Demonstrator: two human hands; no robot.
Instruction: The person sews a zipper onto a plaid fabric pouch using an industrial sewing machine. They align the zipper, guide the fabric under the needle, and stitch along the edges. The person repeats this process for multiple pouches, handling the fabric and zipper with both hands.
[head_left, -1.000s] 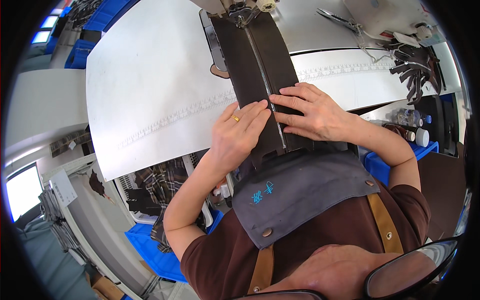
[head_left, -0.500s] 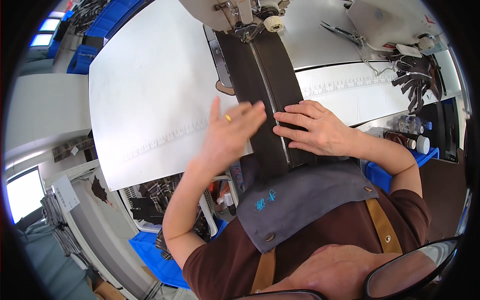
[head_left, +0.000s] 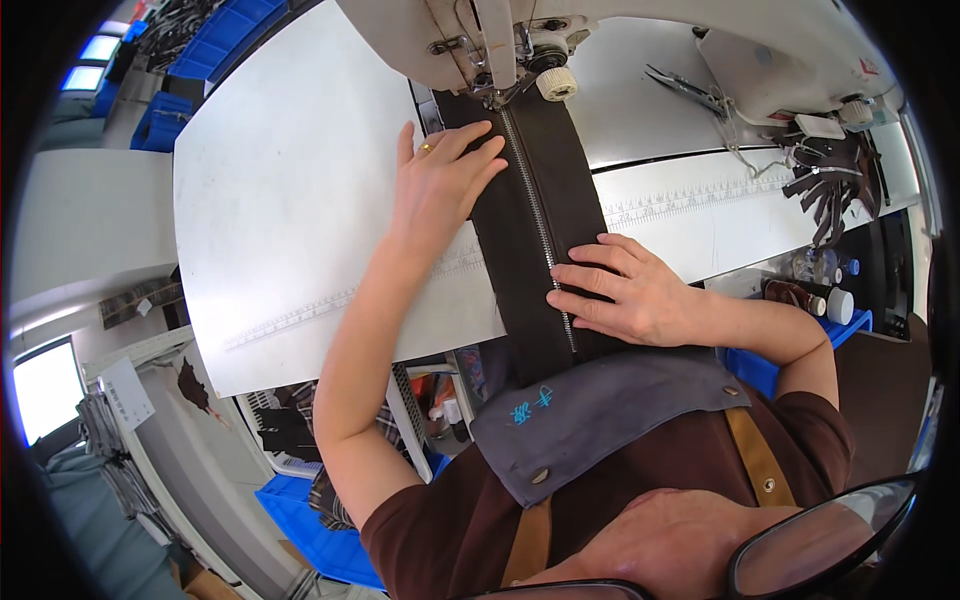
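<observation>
A dark brown strip of material (head_left: 510, 230) runs from the sewing machine (head_left: 500, 50) toward my body. Down its length lies a metal zipper (head_left: 536, 217), whose far end sits under the machine's presser foot. My left hand (head_left: 447, 180) rests on the strip's left part close to the presser foot, fingers stretched out and slightly spread. Nearer to me, my right hand (head_left: 635, 290) lies on the right part, its fingertips at the zipper teeth and its fingers extended. Neither hand grips the material. The strip's near end reaches down to my grey apron (head_left: 610, 410).
Metal tweezers (head_left: 685, 90) lie on the machine bed at the right. Dark strips (head_left: 830, 175) hang in a bundle beyond them. Printed ruler scales (head_left: 690, 195) cross the white table (head_left: 280, 210). Bottles (head_left: 825, 268) stand below the right edge; blue bins (head_left: 320, 530) sit at lower left.
My left hand has moved away from me along the strip, from mid-length to near the presser foot, and has come to rest. My right hand has shifted slightly toward me.
</observation>
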